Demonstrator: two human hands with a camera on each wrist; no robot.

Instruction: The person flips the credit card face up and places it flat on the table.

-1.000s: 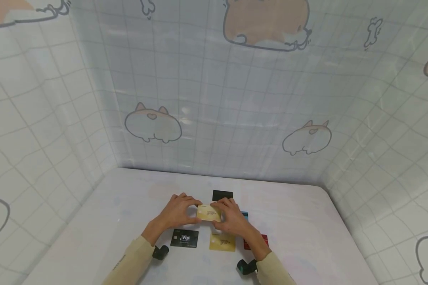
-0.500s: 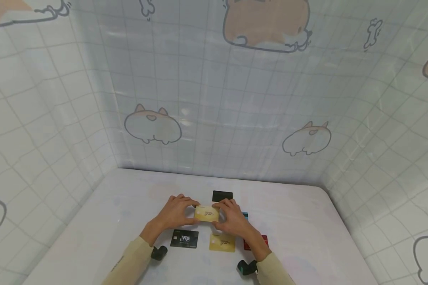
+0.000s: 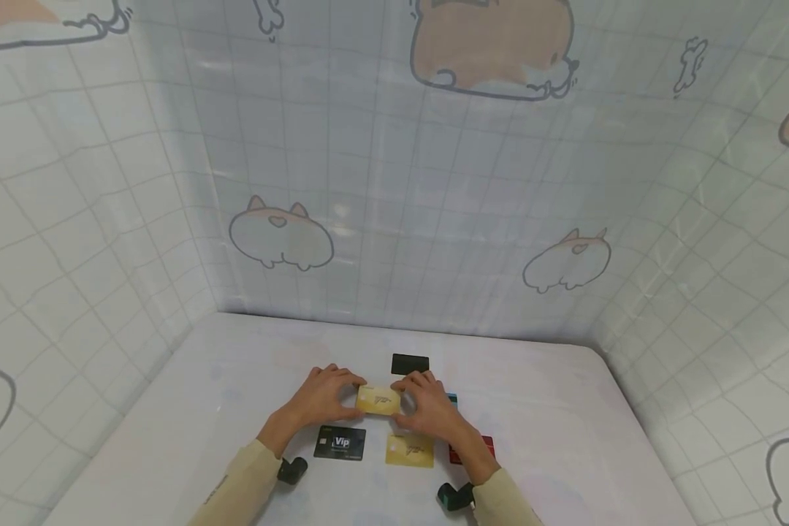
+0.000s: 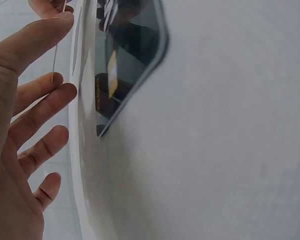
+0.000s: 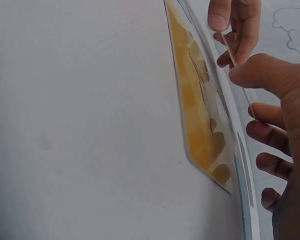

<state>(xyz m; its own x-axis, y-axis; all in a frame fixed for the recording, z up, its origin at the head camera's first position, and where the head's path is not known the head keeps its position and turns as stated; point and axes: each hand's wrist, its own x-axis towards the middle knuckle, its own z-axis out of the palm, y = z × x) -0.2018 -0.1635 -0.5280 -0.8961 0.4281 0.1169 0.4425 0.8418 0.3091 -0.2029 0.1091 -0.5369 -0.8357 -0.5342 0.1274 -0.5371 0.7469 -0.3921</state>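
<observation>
A gold-yellow card [image 3: 378,400] is held level between both hands above the table. My left hand [image 3: 321,398] pinches its left end between thumb and forefinger. At the right end, my right hand [image 3: 429,409] does the same. In the left wrist view, the held card [image 4: 55,57] shows edge-on as a thin line, and the other fingers are spread below. Nearer the person lie a black "Vip" card [image 3: 340,443] and a second gold-yellow card [image 3: 410,451]. A plain black card [image 3: 410,363] lies beyond the hands.
Partly hidden by the right hand is a blue card [image 3: 453,399]. A red card [image 3: 489,447] shows behind the right wrist. Dark wrist-worn devices, left [image 3: 292,470] and right [image 3: 455,497], sit by the sleeves. Grid-patterned curtains [image 3: 394,292] surround the white table [image 3: 552,409].
Both hands still hold the gold-yellow card, which has shifted slightly left and nearer the person. The cards on the table have not moved.
</observation>
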